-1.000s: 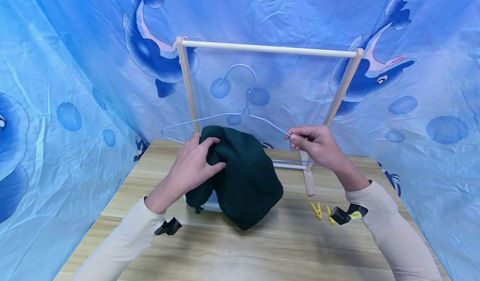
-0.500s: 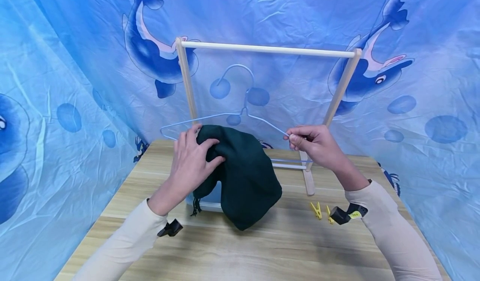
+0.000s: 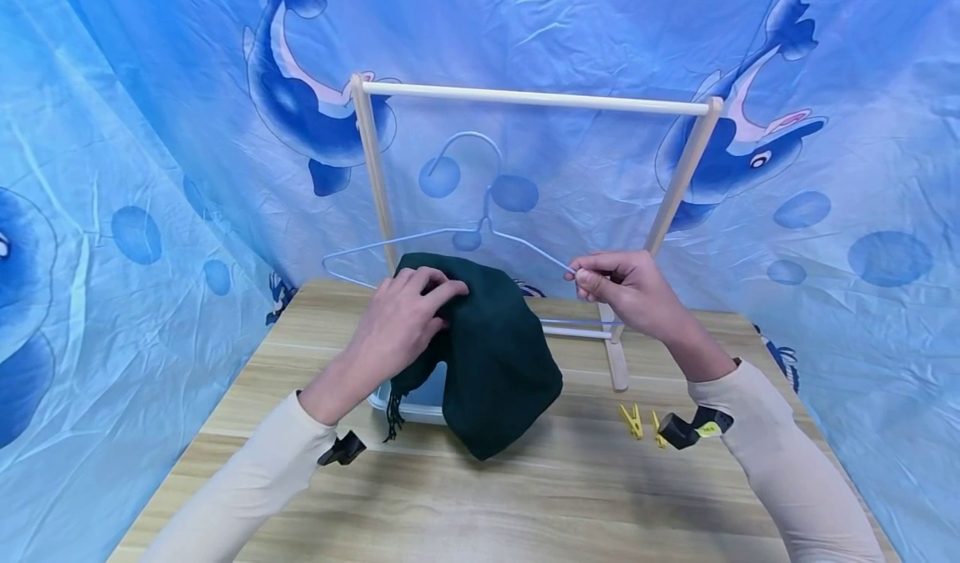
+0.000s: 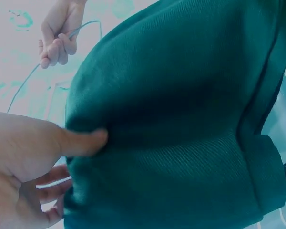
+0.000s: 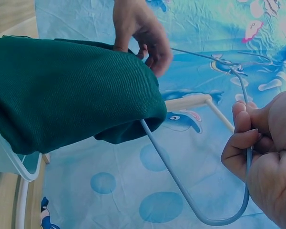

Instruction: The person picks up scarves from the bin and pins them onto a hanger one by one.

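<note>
A dark green scarf (image 3: 502, 363) with a fringed end hangs folded over the lower bar of a light blue wire hanger (image 5: 171, 169). My left hand (image 3: 401, 321) pinches the scarf's upper fold, the thumb on the near face and the other fingers behind it, as the left wrist view shows. With curled fingers, my right hand (image 3: 626, 288) grips the hanger's sloping arm near its right corner. The hanger is held up with its hook pointing upward, in front of the rack. Much of its lower bar is covered by the scarf.
A wooden rack (image 3: 532, 97) with a white top rail stands at the back of the table (image 3: 480, 513). Below the scarf sits a pale blue plastic bin (image 3: 420, 415), partly hidden. Two yellow clothespins (image 3: 633, 421) lie at the right. A blue dolphin-print curtain surrounds the table.
My left hand has shifted right and inward along the scarf's top fold. The fringed end hangs lower and straighter, showing more of the bin. The hanger's hook has moved slightly left; my right hand keeps its grip.
</note>
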`<act>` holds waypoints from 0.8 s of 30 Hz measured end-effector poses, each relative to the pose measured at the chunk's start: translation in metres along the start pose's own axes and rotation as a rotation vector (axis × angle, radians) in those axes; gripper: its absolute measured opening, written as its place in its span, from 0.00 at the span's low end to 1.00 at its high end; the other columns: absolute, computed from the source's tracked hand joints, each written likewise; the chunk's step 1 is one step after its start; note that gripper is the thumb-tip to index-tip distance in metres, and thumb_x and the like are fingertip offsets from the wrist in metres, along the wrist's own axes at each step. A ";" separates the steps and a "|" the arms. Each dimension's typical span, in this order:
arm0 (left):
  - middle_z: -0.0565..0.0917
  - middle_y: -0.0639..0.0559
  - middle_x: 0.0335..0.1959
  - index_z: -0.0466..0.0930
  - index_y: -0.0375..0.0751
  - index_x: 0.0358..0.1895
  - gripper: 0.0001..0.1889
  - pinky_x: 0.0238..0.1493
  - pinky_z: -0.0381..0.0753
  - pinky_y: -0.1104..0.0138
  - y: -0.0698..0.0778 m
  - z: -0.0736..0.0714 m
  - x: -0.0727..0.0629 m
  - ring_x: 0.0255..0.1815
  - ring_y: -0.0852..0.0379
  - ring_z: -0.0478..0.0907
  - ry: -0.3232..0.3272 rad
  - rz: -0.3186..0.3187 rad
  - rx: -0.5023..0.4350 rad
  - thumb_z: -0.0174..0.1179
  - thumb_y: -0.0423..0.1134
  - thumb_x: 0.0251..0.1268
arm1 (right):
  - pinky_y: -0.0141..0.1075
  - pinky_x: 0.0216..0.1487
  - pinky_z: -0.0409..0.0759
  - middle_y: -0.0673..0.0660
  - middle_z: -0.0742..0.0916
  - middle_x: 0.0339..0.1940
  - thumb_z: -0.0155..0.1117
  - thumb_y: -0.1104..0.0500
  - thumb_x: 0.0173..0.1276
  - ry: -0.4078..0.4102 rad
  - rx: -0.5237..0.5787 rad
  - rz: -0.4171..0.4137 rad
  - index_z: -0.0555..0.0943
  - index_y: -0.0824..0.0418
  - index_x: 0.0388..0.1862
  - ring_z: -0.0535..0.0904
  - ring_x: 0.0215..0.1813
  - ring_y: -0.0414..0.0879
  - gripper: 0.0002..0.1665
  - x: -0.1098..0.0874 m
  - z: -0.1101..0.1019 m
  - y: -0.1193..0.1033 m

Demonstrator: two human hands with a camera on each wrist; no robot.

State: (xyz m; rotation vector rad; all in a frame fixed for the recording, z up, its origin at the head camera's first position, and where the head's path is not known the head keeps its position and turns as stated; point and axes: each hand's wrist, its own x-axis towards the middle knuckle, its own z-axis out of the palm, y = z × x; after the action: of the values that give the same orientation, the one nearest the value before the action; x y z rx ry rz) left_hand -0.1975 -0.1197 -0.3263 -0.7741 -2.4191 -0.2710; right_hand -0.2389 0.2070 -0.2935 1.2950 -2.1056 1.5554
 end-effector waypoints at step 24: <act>0.81 0.43 0.43 0.82 0.37 0.48 0.08 0.43 0.76 0.55 0.002 0.017 0.004 0.40 0.44 0.73 0.203 0.018 -0.152 0.63 0.29 0.69 | 0.27 0.31 0.79 0.60 0.85 0.27 0.58 0.73 0.75 -0.037 -0.034 0.071 0.84 0.78 0.42 0.77 0.28 0.43 0.09 -0.002 0.005 0.005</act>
State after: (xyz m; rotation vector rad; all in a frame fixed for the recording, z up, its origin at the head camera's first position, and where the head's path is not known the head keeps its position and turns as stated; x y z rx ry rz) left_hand -0.2070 -0.1104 -0.3381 -0.7934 -2.2185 -0.5059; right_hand -0.2394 0.2038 -0.3004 1.2610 -2.2134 1.5277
